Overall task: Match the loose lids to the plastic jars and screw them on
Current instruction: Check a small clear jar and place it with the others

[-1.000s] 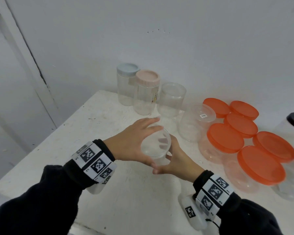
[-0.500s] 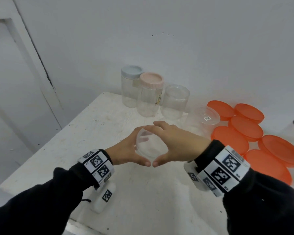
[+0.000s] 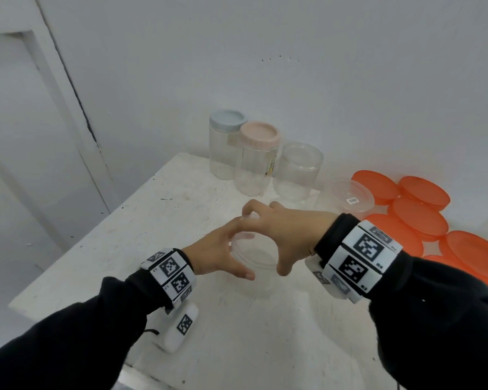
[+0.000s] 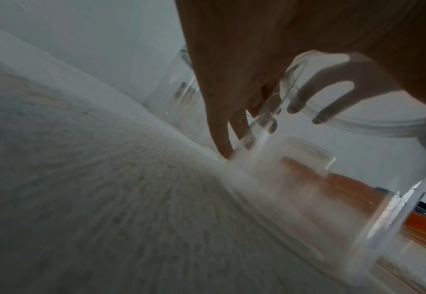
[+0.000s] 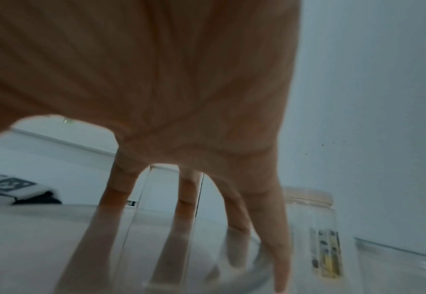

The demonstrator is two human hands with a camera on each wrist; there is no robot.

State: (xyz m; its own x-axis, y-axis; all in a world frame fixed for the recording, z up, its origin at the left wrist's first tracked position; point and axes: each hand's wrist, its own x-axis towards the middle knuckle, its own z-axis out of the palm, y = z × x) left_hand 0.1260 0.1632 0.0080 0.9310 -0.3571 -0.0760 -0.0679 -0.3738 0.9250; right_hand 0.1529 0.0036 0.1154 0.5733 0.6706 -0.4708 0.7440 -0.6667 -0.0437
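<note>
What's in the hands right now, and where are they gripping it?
Both hold the clear jar: left hand around its side wall, right hand over its lidded top rim.

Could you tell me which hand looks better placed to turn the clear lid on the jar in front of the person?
Probably the right hand: it arches over the clear lid from above, fingers around the rim. The left hand sits lower beside the jar, suited to steadying it.

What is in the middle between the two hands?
A clear jar stands on the white table between the left hand and right hand; both hold it. The head view shows this.
</note>
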